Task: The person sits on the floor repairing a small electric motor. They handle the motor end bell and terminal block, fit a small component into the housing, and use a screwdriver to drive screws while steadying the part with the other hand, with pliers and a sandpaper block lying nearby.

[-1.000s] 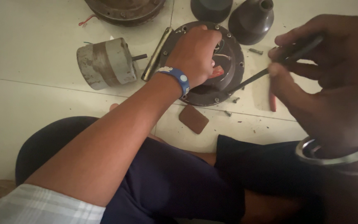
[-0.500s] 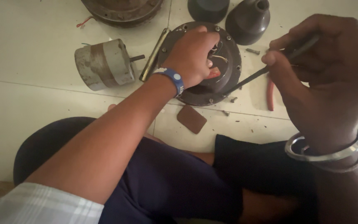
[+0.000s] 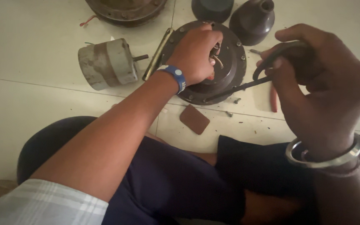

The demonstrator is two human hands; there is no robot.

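Head view: round dark motor housing sits on the tiled floor at upper centre, bolts around its rim, wires poking from its middle. Left hand covers its top, fingers curled onto it. Right hand, at right, is closed around a screwdriver whose tip touches the housing's lower edge. Grey cylinder at upper left, dark cone at top, brown chip below; loose screws near the rim.
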